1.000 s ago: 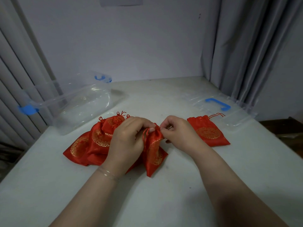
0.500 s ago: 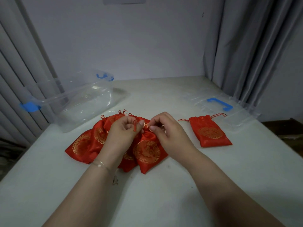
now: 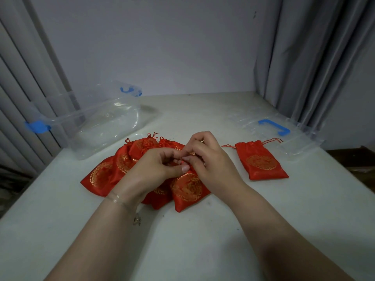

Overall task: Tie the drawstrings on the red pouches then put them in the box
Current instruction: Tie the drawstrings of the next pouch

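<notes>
1. The left hand (image 3: 160,167) and right hand (image 3: 205,159) are met at the centre of the surface (image 3: 203,240), directly above the top pouch (image 3: 188,189).
2. The left grip is closed: a red drawstring (image 3: 183,162) is pinched between thumb and curled fingers. A thin bracelet (image 3: 117,199) is worn on the left wrist.
3. The right grip is closed likewise: its fingertips are curled in to the same drawstring, touching the left fingers. The pouch mouth is hidden by both hands.
4. The top pouch is laid flat, bottom end toward 6 o'clock, overlapping a pile (image 3: 113,169) of further red pouches spread toward 9 o'clock.
5. One single pouch (image 3: 260,161) is laid apart at 3 o'clock, mouth gathered, strings trailing to both sides.
6. The clear box (image 3: 97,120), with blue latches, is placed at 10 o'clock; no pouch is seen inside.
7. The clear lid (image 3: 284,136), with a blue handle, is laid flat at 2 o'clock, just beyond the single pouch.
</notes>
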Demonstrator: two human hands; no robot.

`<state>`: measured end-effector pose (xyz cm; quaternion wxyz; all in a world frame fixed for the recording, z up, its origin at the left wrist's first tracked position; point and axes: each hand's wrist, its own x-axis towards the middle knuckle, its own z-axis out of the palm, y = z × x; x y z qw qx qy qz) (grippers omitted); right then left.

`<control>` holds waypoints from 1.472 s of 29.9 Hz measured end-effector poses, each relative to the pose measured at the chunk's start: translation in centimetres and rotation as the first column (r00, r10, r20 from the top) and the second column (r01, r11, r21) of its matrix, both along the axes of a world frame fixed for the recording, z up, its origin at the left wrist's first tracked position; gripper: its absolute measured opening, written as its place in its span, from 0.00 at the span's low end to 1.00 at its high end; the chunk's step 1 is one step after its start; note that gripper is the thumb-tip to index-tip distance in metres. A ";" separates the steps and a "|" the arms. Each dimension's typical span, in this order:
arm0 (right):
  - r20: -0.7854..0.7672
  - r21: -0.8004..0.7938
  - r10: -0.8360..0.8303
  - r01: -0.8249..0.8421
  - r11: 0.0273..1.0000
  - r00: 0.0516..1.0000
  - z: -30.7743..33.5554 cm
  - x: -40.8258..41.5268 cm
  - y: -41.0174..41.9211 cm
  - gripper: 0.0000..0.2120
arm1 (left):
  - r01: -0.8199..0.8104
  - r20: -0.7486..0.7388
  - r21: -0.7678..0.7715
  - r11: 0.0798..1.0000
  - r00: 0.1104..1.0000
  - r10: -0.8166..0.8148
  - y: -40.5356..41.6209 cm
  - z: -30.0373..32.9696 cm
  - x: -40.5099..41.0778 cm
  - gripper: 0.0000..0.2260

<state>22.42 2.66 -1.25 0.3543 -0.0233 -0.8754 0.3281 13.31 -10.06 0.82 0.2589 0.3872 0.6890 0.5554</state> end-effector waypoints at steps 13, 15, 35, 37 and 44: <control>0.214 -0.454 0.159 -0.045 0.890 0.964 0.4 0.4 1.0 0.05 | -0.122 0.081 0.109 0.986 0.990 0.114 -0.2 0.4 0.0 0.03; 0.219 -0.565 0.191 -0.035 0.824 0.957 0.4 0.4 1.0 0.10 | -0.115 0.073 0.119 0.986 0.992 0.106 -0.3 0.5 0.0 0.03; 0.238 -0.527 0.127 0.018 0.850 0.963 0.8 0.5 1.3 0.08 | -0.150 -0.015 0.142 0.978 0.988 0.154 -0.1 0.6 0.2 0.07; 0.259 -0.509 0.163 -0.009 0.861 0.952 0.7 0.5 1.2 0.04 | -0.155 -0.003 0.146 0.977 0.988 0.157 -0.1 0.6 0.2 0.07; 0.319 -0.138 -0.112 0.163 0.977 0.941 1.7 1.3 1.3 0.14 | -0.231 0.012 0.135 0.964 0.973 0.232 0.1 0.3 0.1 0.03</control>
